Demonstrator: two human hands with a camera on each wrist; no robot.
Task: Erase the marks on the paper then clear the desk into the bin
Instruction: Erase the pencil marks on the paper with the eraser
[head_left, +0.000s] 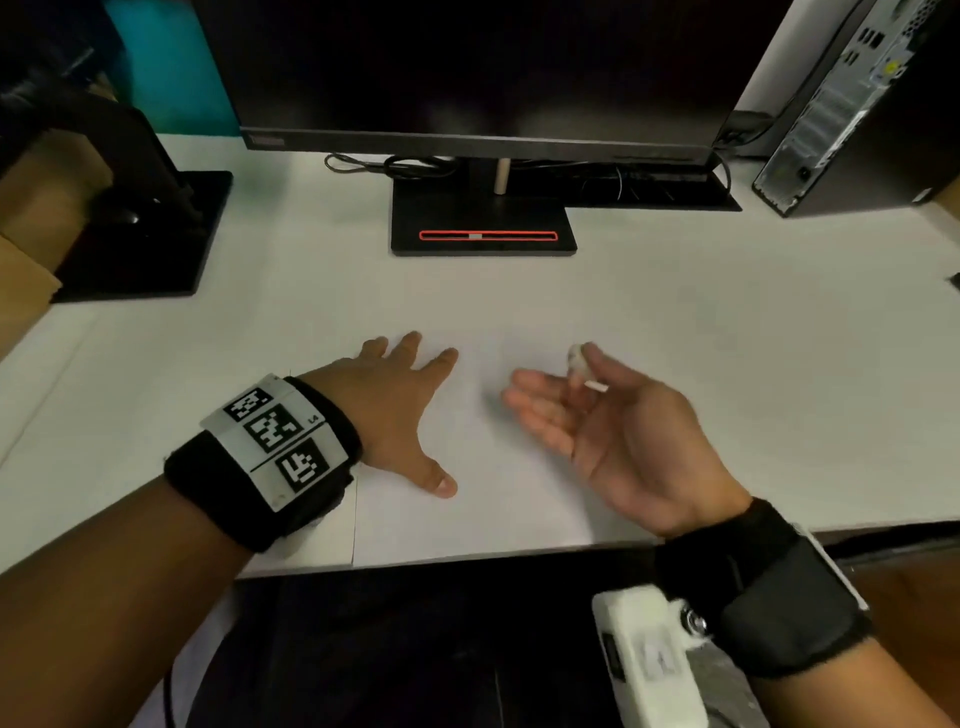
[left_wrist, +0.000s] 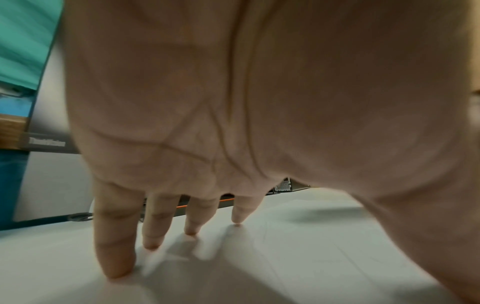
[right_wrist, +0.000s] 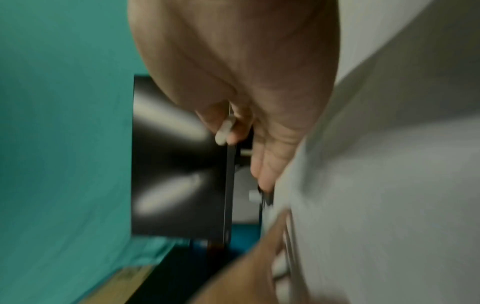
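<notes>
A white sheet of paper (head_left: 488, 509) lies on the white desk near its front edge; no marks on it are legible from the head view. My left hand (head_left: 400, 410) lies flat on the paper's left part, fingers (left_wrist: 153, 230) spread and straight, tips touching the sheet (left_wrist: 324, 257). My right hand (head_left: 587, 410) is raised just above the paper's right part, palm turned up and to the left. Its thumb and forefinger pinch a small white eraser (head_left: 579, 364); the other fingers are loosely extended. In the blurred right wrist view the eraser (right_wrist: 224, 131) shows pale between the fingertips.
A dark monitor (head_left: 478, 73) stands at the back, its black base (head_left: 483, 228) with a red slot just beyond the paper. Another black stand (head_left: 150, 228) is at the left, a computer tower (head_left: 852, 104) at the back right. Cables (head_left: 395, 166) lie behind the base. No bin is in view.
</notes>
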